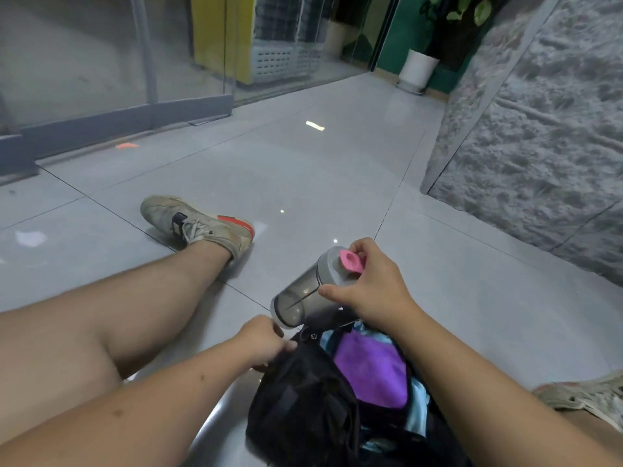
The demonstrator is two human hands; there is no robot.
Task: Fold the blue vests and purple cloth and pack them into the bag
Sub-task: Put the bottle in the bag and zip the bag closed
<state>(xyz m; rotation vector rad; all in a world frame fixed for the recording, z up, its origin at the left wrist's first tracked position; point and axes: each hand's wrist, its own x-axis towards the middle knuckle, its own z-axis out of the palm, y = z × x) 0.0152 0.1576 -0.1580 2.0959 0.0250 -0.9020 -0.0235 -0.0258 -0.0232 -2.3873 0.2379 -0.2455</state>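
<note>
The black bag (303, 399) sits closest to you, between your legs on the tiled floor (303, 163), its mouth open with the purple cloth (371, 369) lying on top and pale blue vests (416, 409) showing at its edges, so the fabric looks packed already. Your left hand (263, 342) pinches the bag's rim near the zip, and your right hand (374, 284) grips the grey bottle (310, 291) by its lid end, beside the pink cap (350, 261), with the base tilted down toward the opening. The risks are these: the bottle could shove the purple cloth askew and undo its fold, or the rim could slip from your left hand and close the mouth. I cannot tell whether the pink cap is sealed; if it isn't, liquid could leak onto the cloth.
</note>
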